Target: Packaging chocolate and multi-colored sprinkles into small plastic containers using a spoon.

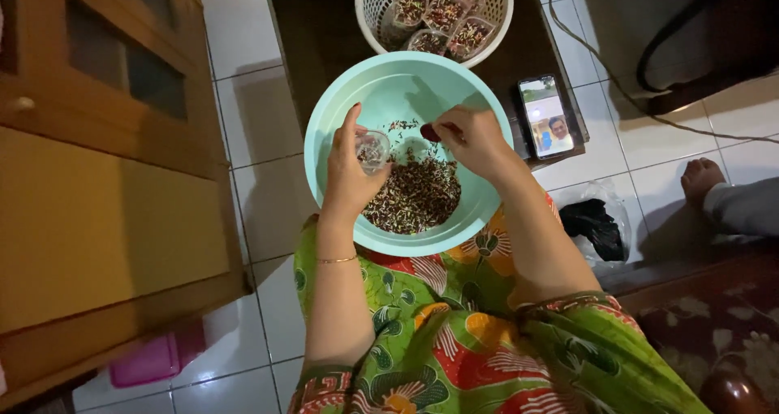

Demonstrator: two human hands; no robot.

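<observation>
L hand [350, 170] holds cup [372, 149], R hand [471, 138] over bowl [341, 105]

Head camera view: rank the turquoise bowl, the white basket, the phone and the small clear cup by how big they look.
1. turquoise bowl, clearly largest.
2. white basket, though the frame's top edge cuts it off.
3. phone.
4. small clear cup, held in the left hand; it sits nearer the camera than the phone, so that ranking is unsure.

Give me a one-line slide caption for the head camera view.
Left hand holds small clear plastic cup over mint-green round plastic bowl of dark mixed seeds; right hand pinches some.
</observation>
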